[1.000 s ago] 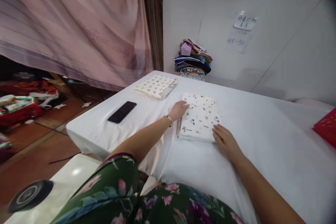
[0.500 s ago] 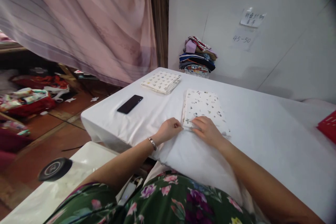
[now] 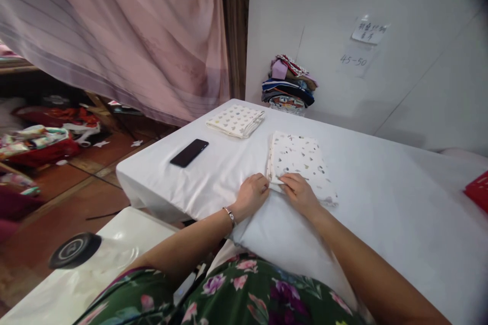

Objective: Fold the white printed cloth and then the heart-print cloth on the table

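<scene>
As the head view shows, a folded patterned cloth (image 3: 299, 155) lies on the white table (image 3: 385, 208), just beyond both hands. The right hand (image 3: 301, 197) has its thumb and fingers drawn narrow, pinching the cloth's near edge. The left hand (image 3: 251, 195) is curled at the near left corner; whether it grips any fabric, I cannot tell. On the wall (image 3: 305, 0), a lower paper (image 3: 353, 62) reads "45-50" in handwriting; the upper paper (image 3: 369, 31) bears Chinese characters too blurred to read fully.
</scene>
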`<state>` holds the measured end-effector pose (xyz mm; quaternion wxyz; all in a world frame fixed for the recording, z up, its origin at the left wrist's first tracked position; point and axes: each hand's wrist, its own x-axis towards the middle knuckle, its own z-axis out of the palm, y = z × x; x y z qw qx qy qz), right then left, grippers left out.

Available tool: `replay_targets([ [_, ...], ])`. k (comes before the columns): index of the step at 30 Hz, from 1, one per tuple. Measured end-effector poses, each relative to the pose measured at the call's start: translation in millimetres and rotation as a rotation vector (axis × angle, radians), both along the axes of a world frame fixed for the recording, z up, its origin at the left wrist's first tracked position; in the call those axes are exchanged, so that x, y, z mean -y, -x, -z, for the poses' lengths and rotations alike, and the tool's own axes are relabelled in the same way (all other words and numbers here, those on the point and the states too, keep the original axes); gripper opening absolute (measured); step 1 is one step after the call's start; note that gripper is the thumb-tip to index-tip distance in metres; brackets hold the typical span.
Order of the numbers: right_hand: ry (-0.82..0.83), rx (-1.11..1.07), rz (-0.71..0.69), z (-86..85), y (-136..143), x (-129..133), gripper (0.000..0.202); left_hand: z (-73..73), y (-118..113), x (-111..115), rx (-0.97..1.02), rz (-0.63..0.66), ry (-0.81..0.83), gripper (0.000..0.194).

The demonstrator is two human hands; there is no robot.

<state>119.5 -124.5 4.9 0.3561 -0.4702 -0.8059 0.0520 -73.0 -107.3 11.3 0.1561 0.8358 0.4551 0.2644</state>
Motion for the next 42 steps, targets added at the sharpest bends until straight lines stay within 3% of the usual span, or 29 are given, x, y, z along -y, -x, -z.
replay_targets([
  [12,-0.007,0.127,-0.065,0.1,2.1,2.3,0.021,3.0,4.4,-2.9,-0.049,0.014,0.019,0.014],
  [19,-0.032,0.173,-0.052,4.4,2.4,1.1,0.022,9.1,7.4,-9.0,0.053,-0.078,0.141,0.019],
  [22,-0.024,0.191,-0.054,4.8,3.1,1.6,0.021,5.5,8.1,-12.8,0.153,-0.148,0.196,0.021],
  [25,-0.023,0.189,-0.045,6.0,3.9,2.4,0.021,-2.8,4.9,-18.9,0.189,-0.137,0.159,0.014],
  [30,-0.039,0.19,-0.031,4.6,4.8,5.7,0.021,-10.2,-6.4,-31.6,0.064,-0.093,0.145,0.013],
  [36,-0.005,0.134,-0.059,-4.7,3.5,11.4,0.023,-1.0,-9.7,-33.4,0.122,-0.116,0.18,0.011],
  [42,0.017,0.154,-0.081,1.3,3.5,12.0,0.027,3.2,-7.3,-32.3,0.19,-0.085,0.138,0.007],
])
